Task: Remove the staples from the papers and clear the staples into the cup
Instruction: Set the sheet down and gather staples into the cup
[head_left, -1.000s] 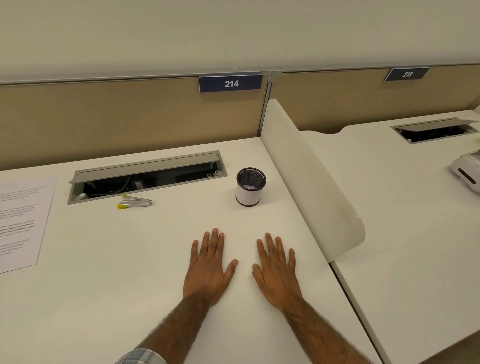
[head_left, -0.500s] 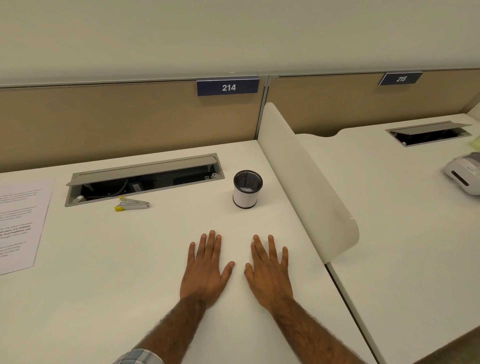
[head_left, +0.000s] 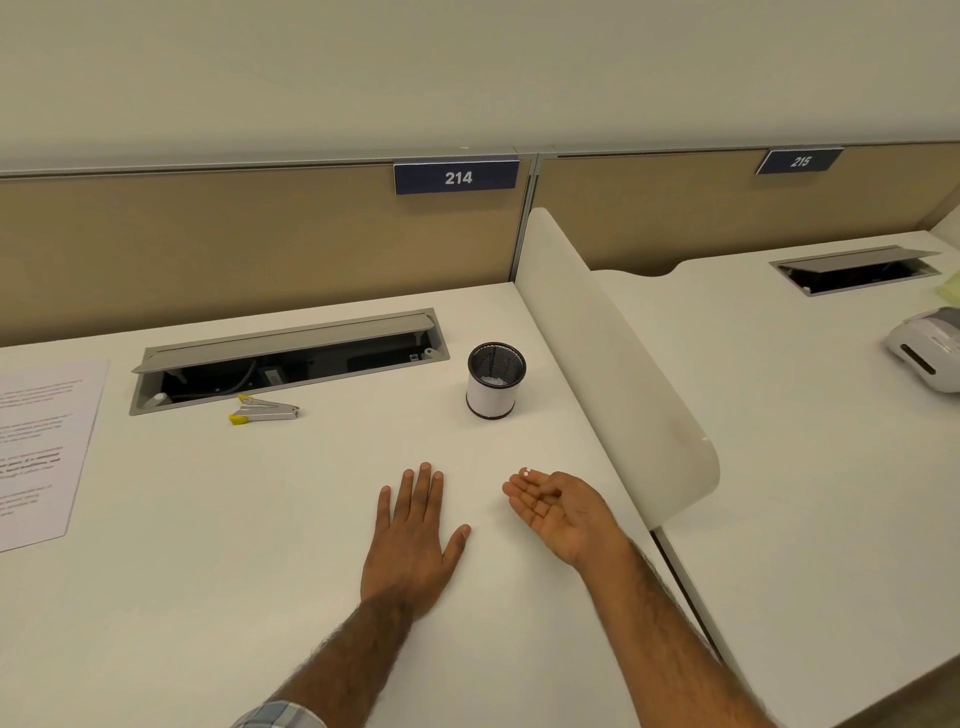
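A black mesh cup (head_left: 496, 380) with a white band stands on the white desk (head_left: 260, 545), with small pale bits inside it. A printed paper (head_left: 39, 447) lies at the far left edge. A silver staple remover with yellow grips (head_left: 262, 409) lies left of the cup, in front of the cable tray. My left hand (head_left: 415, 540) rests flat, palm down, fingers spread. My right hand (head_left: 558, 512) is turned palm up, fingers slightly curled, holding nothing I can make out. Two tiny white specks (head_left: 525, 471) lie just beyond its fingertips.
An open grey cable tray (head_left: 285, 358) is set into the desk behind the staple remover. A curved white divider (head_left: 613, 374) separates this desk from the neighbouring one, which holds a white device (head_left: 927, 348) and another tray (head_left: 857, 270). A tan partition runs along the back.
My right hand has turned over from palm down to palm up and moved slightly right. The left hand stays flat on the desk.
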